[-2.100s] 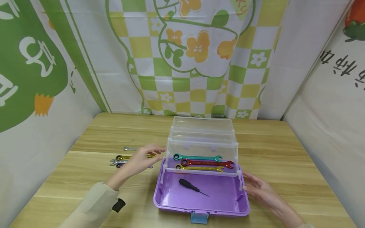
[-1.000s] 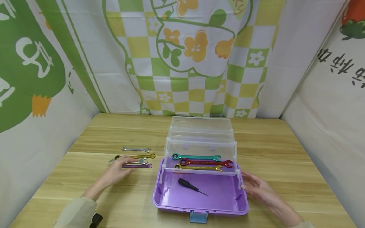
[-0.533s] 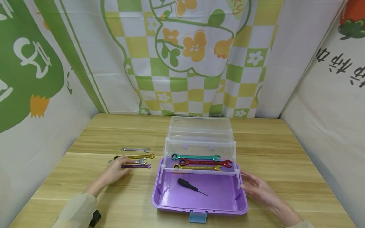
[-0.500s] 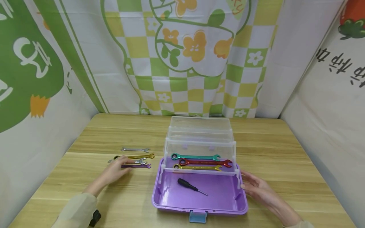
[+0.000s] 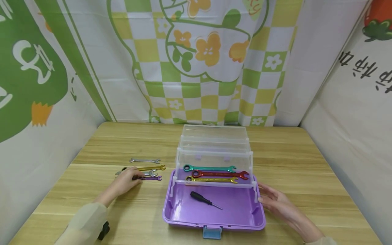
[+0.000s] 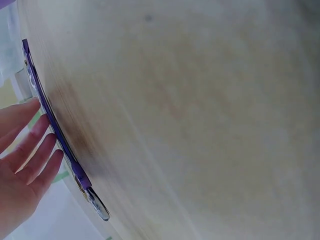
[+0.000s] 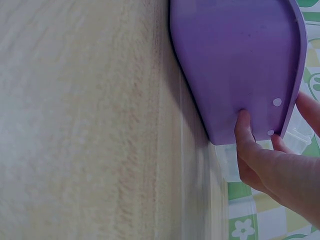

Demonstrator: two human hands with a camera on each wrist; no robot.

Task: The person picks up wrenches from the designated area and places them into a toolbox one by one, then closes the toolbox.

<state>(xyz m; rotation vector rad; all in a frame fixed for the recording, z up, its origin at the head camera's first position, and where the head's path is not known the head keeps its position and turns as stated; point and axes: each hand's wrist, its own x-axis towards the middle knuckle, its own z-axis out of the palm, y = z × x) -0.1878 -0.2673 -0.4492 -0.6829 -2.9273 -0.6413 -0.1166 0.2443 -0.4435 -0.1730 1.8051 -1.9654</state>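
My left hand (image 5: 125,180) is over a group of wrenches left of the toolbox. In the left wrist view its fingers (image 6: 42,155) are spread and fairly straight, their tips at the purple wrench (image 6: 57,130). A silver wrench (image 5: 151,173) and a gold wrench (image 5: 157,167) lie just beyond, partly covered by the hand. My right hand (image 5: 277,202) rests against the right side of the purple toolbox (image 5: 214,221). In the right wrist view, fingertips touch its outer wall (image 7: 235,65) and another digit reaches the rim.
A small silver wrench (image 5: 145,160) lies farther back. The toolbox's raised clear tray holds a teal wrench (image 5: 211,168), a red wrench (image 5: 220,175) and a yellow wrench (image 5: 214,180). A black screwdriver (image 5: 203,199) lies in the toolbox, whose blue latch (image 5: 212,233) hangs in front.
My left hand has moved from beside the toolbox left to the wrenches. Lately its fingertips have shifted slightly toward the purple wrench. The right hand stays at the toolbox.
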